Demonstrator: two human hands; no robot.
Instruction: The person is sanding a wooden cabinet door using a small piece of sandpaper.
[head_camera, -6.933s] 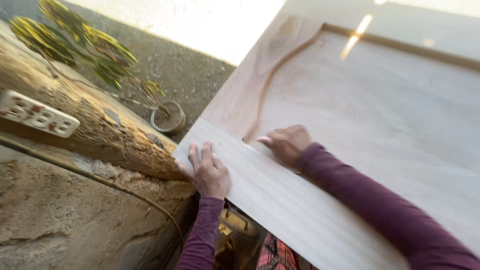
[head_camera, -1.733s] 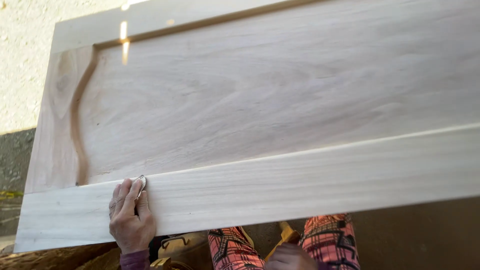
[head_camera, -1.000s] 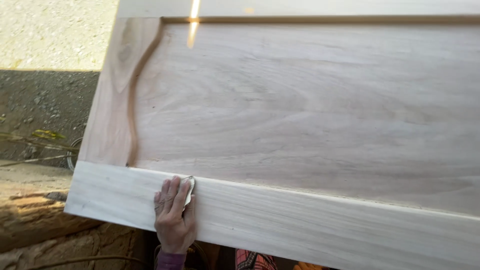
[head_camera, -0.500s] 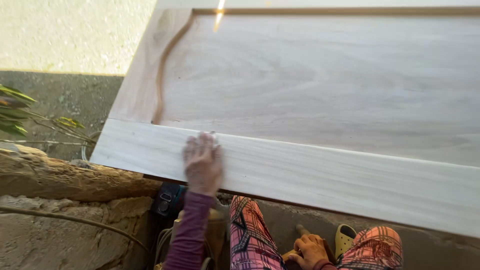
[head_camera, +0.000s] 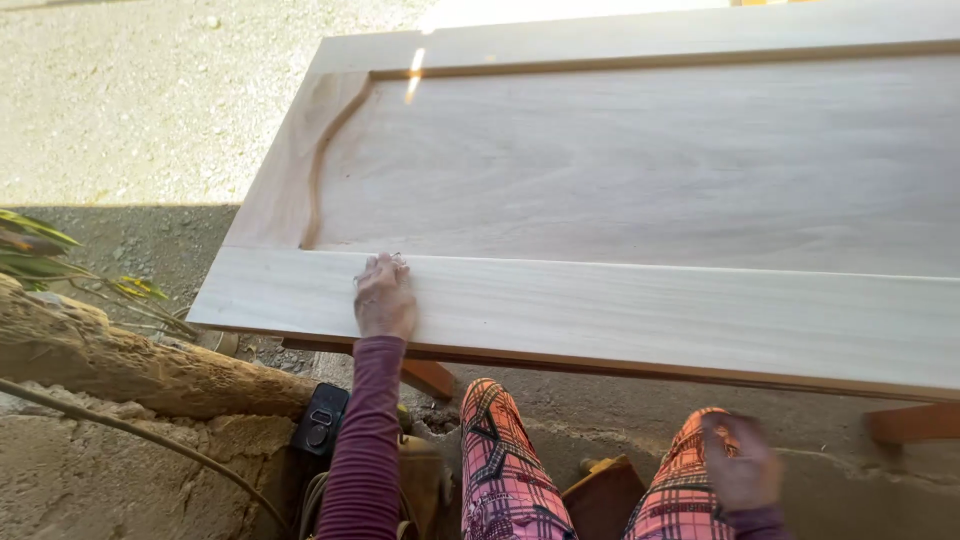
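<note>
A large pale wooden door panel (head_camera: 640, 180) with a recessed middle field lies flat in front of me. My left hand (head_camera: 384, 296) presses palm down on its near rail, close to the left end, fingers together over what looks like a small sanding piece that is mostly hidden. My right hand (head_camera: 740, 462) hangs below the panel's near edge, over my knee in red checked trousers, blurred; I cannot tell whether it holds anything.
A rough stone and earth ledge (head_camera: 120, 370) lies at lower left with a thin cable across it. A black device (head_camera: 320, 420) rests by my left leg. Wooden supports (head_camera: 915, 422) show under the panel. Gravel ground lies beyond at upper left.
My left hand has slid along the near rail, staying flat on the wood. My right hand, earlier on the panel, now hangs below it by my knee. The view has shifted.
</note>
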